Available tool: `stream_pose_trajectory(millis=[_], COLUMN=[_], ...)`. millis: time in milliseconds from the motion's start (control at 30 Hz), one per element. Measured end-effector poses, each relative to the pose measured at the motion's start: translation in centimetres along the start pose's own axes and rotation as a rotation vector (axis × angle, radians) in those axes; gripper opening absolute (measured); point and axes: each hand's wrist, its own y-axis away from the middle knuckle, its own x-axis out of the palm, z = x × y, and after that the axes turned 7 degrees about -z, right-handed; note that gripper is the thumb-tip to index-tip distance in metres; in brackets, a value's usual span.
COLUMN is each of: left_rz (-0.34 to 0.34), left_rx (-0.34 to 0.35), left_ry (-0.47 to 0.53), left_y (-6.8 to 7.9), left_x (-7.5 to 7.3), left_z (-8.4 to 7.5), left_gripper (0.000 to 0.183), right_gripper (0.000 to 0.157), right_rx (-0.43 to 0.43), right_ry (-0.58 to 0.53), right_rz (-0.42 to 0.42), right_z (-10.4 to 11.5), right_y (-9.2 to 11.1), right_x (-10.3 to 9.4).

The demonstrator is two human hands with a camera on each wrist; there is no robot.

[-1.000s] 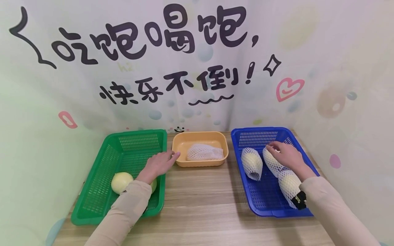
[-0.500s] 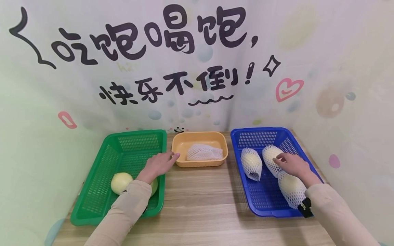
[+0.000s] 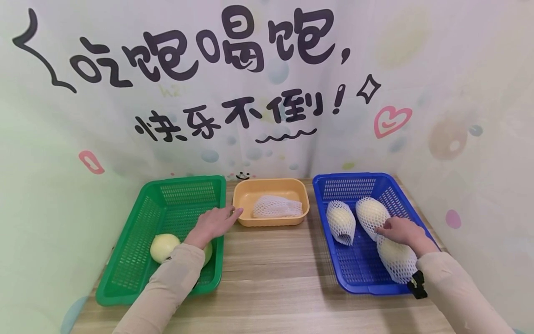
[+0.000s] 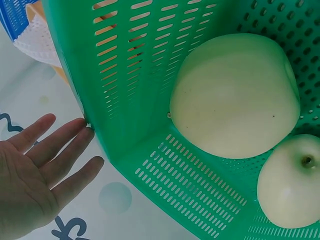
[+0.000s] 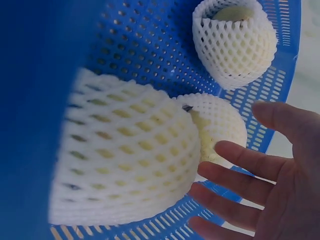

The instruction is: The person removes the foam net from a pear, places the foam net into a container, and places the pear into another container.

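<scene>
My left hand (image 3: 212, 225) hovers at the right rim of the green basket (image 3: 121, 248), fingers spread and holding nothing. Two pale yellow-green fruits, one large (image 4: 235, 95) and one smaller-looking (image 4: 292, 182), lie inside; my forearm partly covers one in the head view. Over the blue basket (image 3: 354, 276), my right hand (image 3: 404, 230) has loosely extended fingers, close to a near fruit (image 3: 394, 260) in a white foam net. Contact is hard to tell. Behind it sits a second netted fruit (image 3: 369, 213), and a third netted fruit (image 3: 341, 222) lies to the left.
An orange tray (image 3: 271, 185) stands between the baskets and holds a flattened white foam net (image 3: 277, 207). Bare wooden tabletop (image 3: 271, 278) stretches in front of it. A printed curtain (image 3: 258, 153) hangs directly behind, with walls at both sides.
My right hand has moved from above the far netted fruit back toward me and to the right, over the near netted fruit. The left hand has barely moved.
</scene>
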Motion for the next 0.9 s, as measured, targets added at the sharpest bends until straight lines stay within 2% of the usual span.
stream_pose_trajectory(millis=[367,533,600,900], left_rz=[0.004,0.009,0.010,0.015], left_rx=[-0.006,-0.004,-0.004,-0.006], left_ry=[0.003,-0.004,-0.005,-0.012], left_y=[0.1,0.1,0.1,0.0], left_x=[-0.1,-0.1,-0.2,-0.1], left_z=[0.0,0.0,0.0,0.0], left_gripper=[0.063,0.064,0.063,0.064], right_gripper=[0.059,0.075,0.082,0.090], right_rx=[0.061,0.083,0.079,0.090], right_ry=[0.030,0.034,0.039,0.094], right_rz=[0.150,0.223,0.235,0.244], right_z=[-0.1,0.1,0.2,-0.3], right_y=[-0.2,-0.2,-0.2,-1.0], right_x=[0.0,0.2,0.5,2.1])
